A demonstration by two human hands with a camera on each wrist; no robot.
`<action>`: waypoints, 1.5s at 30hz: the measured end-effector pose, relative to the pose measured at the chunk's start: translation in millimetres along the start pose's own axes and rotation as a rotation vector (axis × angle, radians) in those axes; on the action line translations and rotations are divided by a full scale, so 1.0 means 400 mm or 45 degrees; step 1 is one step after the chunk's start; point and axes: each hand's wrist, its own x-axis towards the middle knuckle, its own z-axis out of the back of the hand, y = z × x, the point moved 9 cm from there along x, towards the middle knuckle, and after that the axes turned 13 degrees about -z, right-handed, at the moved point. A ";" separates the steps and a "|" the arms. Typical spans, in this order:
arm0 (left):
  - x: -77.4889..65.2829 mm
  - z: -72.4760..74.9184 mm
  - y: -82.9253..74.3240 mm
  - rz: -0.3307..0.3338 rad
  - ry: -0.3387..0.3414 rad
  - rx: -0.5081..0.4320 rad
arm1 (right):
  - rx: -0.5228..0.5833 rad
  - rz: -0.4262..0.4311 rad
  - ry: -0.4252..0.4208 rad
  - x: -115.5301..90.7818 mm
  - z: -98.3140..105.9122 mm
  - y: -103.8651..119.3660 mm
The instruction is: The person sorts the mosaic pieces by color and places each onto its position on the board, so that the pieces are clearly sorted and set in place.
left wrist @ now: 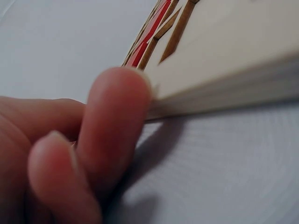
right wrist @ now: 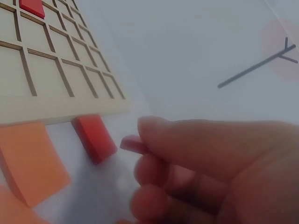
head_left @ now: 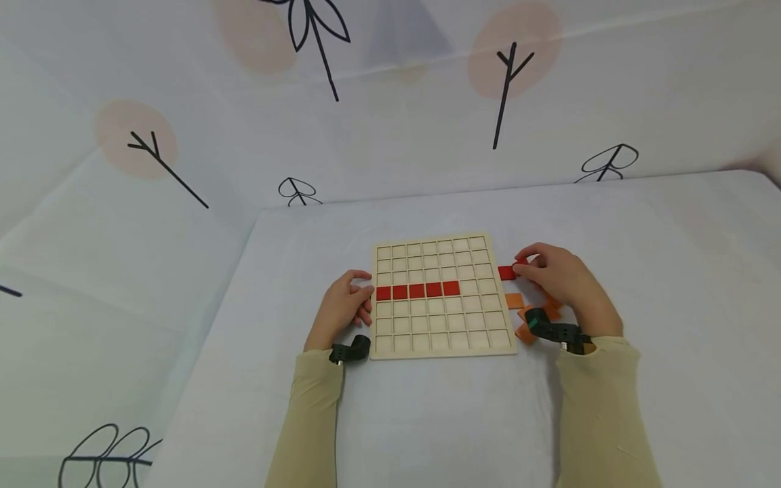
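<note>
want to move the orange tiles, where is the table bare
Bare tabletop lies between the sleeves, nearer than the board, and between its far edge and the backdrop; more lies right of the right grip. Crowded: the board's right edge, with a red tile and orange tiles; the left grip borders the left edge.

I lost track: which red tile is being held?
The red tile pinched in the right hand. The others in view are not held: a loose red tile lies beside the board, and five placed tiles fill part of one row.
</note>
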 end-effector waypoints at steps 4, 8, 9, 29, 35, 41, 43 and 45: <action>0.001 0.001 0.000 -0.015 -0.002 -0.003 | 0.013 0.014 0.007 0.000 -0.004 0.003; 0.002 0.001 0.001 -0.026 -0.002 -0.005 | 0.012 0.024 0.035 0.003 -0.012 0.005; 0.002 0.001 0.001 -0.027 -0.003 -0.004 | 0.014 0.026 0.045 0.003 -0.014 0.006; 0.001 -0.002 0.011 -0.030 -0.008 -0.019 | 0.027 0.111 0.125 0.003 -0.044 0.033; -0.001 0.000 0.010 -0.040 -0.012 -0.017 | 0.017 0.121 0.122 0.009 -0.056 0.038; 0.002 -0.002 0.012 -0.065 -0.013 -0.019 | 0.006 0.160 0.121 0.009 -0.065 0.044; 0.003 -0.002 0.013 -0.067 -0.011 -0.019 | 0.008 0.177 0.132 0.008 -0.067 0.049; 0.004 -0.002 0.014 -0.067 -0.010 -0.019 | 0.010 0.191 0.137 0.006 -0.069 0.054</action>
